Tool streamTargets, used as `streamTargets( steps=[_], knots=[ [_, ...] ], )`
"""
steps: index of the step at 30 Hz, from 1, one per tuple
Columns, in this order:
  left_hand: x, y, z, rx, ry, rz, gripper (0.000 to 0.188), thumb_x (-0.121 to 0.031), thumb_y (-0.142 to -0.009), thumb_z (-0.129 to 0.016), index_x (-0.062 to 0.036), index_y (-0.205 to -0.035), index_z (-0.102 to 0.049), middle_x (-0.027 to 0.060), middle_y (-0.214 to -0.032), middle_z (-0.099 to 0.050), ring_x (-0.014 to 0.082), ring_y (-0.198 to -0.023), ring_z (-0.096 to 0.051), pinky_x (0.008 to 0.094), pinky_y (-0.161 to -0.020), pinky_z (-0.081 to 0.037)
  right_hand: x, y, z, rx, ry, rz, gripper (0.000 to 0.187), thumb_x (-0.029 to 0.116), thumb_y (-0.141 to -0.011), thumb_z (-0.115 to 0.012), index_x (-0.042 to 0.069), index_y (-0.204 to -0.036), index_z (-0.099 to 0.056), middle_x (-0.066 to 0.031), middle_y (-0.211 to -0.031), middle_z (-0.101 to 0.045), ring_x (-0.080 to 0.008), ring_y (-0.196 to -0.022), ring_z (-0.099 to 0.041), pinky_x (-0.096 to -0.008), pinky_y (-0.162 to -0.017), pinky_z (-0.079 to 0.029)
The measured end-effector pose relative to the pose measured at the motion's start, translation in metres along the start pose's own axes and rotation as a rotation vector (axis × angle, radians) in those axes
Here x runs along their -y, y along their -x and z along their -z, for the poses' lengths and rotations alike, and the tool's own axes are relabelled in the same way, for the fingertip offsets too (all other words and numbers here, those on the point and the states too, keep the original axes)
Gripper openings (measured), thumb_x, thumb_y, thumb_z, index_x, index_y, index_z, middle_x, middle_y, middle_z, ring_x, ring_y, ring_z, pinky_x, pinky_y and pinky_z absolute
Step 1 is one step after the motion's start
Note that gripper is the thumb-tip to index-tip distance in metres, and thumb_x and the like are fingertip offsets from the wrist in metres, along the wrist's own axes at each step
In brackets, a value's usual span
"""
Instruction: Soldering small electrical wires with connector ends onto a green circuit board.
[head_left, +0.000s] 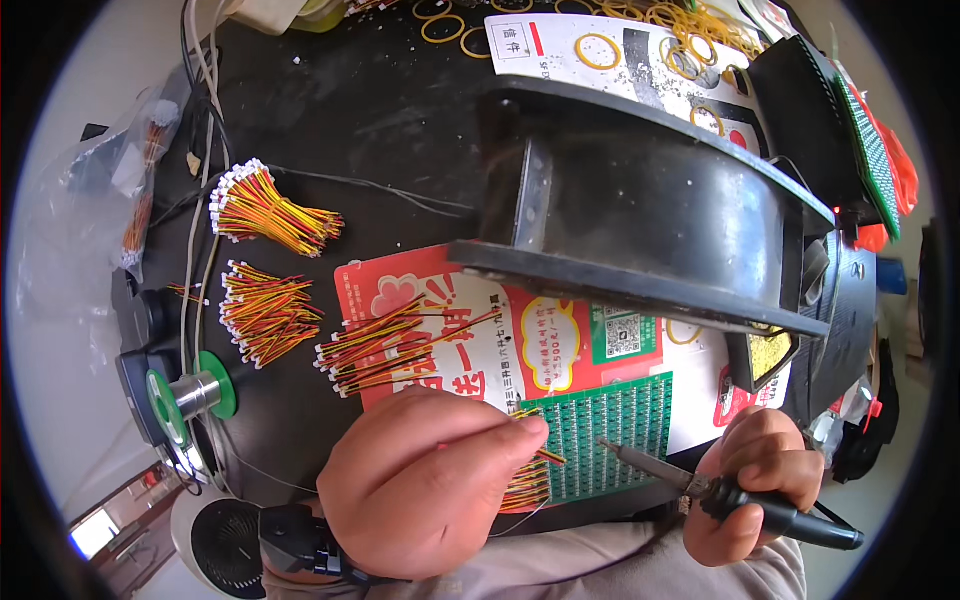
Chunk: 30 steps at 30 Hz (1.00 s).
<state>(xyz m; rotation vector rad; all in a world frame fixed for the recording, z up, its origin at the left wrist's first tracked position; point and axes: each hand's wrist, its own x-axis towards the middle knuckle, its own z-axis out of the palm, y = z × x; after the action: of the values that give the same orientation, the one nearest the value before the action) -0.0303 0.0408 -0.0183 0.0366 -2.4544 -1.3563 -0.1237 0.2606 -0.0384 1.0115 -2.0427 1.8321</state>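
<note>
The left hand pinches thin wires; the right hand grips a tapered, metal-tipped soldering iron.

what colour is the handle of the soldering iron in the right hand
The handle is black; it shows best in the head view.

Left fingers hide part of wires; details on green board too small.
</note>
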Motion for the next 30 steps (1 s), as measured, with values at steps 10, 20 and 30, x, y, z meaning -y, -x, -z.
streamTargets(
  steps=[10, 20, 30],
  knots=[
    [0.002, 0.003, -0.009, -0.087, -0.061, -0.043, 0.023, 0.013, -0.073, -0.069, 0.0028, -0.094, -0.073, 0.0113, -0.08, -0.067, 0.021, -0.064, -0.062, 0.0308, -0.059, -0.05, -0.002, -0.001, -0.001, 0.027, 0.025, 0.036, 0.032, 0.03, -0.086, -0.065, 0.002, -0.085, -0.048, -0.0027, -0.057, -0.042, -0.012, -0.045, -0.04, -0.0265, -0.041, -0.028],
    [0.001, 0.003, -0.012, -0.097, -0.096, -0.021, 0.022, 0.011, -0.072, -0.074, 0.0027, -0.092, -0.072, 0.0111, -0.079, -0.066, 0.0215, -0.064, -0.061, 0.0309, -0.059, -0.049, -0.005, 0.001, -0.004, 0.035, 0.027, 0.054, 0.033, 0.031, -0.087, -0.064, 0.003, -0.082, -0.048, -0.0014, -0.056, -0.042, -0.0111, -0.043, -0.04, -0.0257, -0.04, -0.028],
    [0.0, 0.001, -0.01, -0.046, -0.116, -0.002, 0.018, 0.01, -0.074, -0.073, -0.0003, -0.088, -0.072, 0.0117, -0.083, -0.066, 0.0226, -0.068, -0.062, 0.0325, -0.062, -0.05, -0.002, 0.001, -0.003, 0.062, 0.047, 0.028, 0.034, 0.031, -0.085, -0.068, 0.004, -0.081, -0.049, -0.0002, -0.054, -0.044, -0.0111, -0.042, -0.04, -0.0265, -0.04, -0.028]
  ],
)
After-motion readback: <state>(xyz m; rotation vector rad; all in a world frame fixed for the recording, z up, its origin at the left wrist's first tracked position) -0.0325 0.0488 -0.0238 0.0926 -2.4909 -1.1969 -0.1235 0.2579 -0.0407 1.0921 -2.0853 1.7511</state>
